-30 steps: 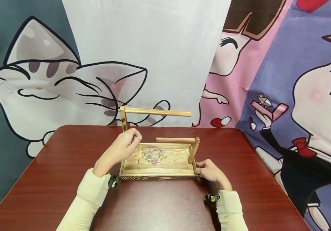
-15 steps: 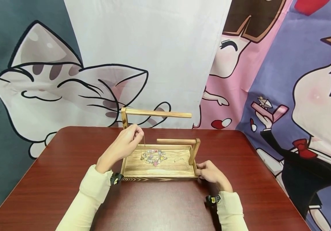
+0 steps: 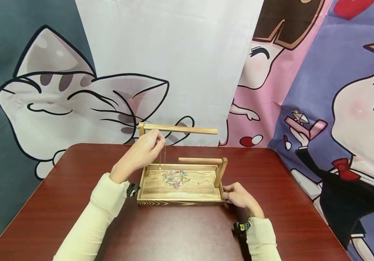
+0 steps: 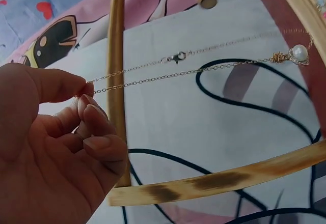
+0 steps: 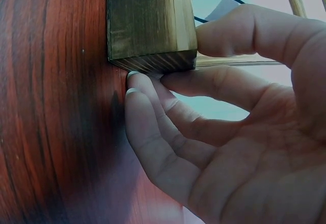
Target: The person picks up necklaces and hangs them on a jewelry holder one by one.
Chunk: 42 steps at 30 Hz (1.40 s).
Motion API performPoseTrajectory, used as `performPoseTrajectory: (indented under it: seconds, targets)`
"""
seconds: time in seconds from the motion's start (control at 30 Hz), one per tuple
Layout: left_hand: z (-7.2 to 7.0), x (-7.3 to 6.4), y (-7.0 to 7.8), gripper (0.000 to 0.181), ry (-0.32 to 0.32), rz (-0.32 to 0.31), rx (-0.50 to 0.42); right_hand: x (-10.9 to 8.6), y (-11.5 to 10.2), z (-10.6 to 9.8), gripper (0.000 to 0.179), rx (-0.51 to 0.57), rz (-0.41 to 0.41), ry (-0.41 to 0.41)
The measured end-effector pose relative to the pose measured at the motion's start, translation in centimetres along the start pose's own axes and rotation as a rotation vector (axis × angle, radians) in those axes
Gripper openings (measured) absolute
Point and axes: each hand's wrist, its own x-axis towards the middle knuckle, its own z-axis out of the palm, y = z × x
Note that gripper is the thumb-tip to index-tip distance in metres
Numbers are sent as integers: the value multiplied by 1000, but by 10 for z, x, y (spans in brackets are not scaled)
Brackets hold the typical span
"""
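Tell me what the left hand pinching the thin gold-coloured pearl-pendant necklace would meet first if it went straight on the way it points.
Most likely the long, straight, pale-brown upper wooden bar: it crosses ahead of the left hand in the head view, but depth is unclear.

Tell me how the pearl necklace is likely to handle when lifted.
Probably floppy: the necklace hangs in two thin strands from the left hand. The pearl at its lower end may make it swing. Being so finely linked, it might snag or snap if tugged.
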Motion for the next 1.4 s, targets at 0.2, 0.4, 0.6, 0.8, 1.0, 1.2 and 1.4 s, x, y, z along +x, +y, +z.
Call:
performPoseTrajectory:
  seconds: [0.2,0.4,0.6,0.8,1.0,1.2,1.4]
  targets:
    - [-10,14,6,15,-8,60,110,0,1,1,33,4,-6,2]
    - [-17,22,10,15,-18,63,167,1,1,0,31,2,3,16]
    - [-20,25,13,16,-19,50,214,1,0,1,28,16,12,0]
    - [-23,35,16,16,-41,58,246,1,1,-1,28,12,7,0]
    - [-26,43,18,17,-70,61,243,2,1,-1,31,18,9,2]
    - [-20,50,18,16,-64,121,229,1,-2,-2,32,8,14,12]
    - [-19,54,24,17,-91,96,243,0,-2,-1,28,7,24,6]
